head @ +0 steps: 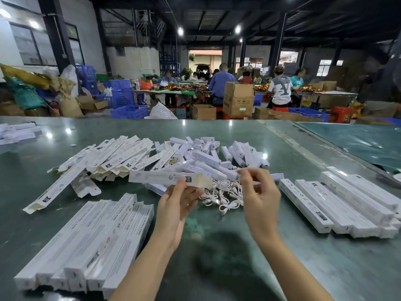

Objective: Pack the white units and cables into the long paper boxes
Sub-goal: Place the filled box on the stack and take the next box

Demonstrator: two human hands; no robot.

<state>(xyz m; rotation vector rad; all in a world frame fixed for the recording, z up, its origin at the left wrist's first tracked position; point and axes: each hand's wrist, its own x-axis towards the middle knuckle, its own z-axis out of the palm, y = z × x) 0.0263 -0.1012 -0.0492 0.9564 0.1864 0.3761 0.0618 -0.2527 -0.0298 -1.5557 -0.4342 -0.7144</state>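
Note:
My left hand (176, 200) holds a long white paper box (165, 177) level above the green table, its flap end open toward the right. My right hand (258, 187) pinches a thin white piece near that open end; what it is I cannot tell. Under both hands lies a tangle of white cables (223, 197). Behind them is a heap of white units (208, 157). A pile of flat unfilled boxes (108, 157) lies to the left.
A row of closed long boxes (86, 242) lies at the near left and another stack (342, 203) at the right. More white boxes (17, 132) sit at the far left. People work at tables beyond the green table's (238, 268) far edge.

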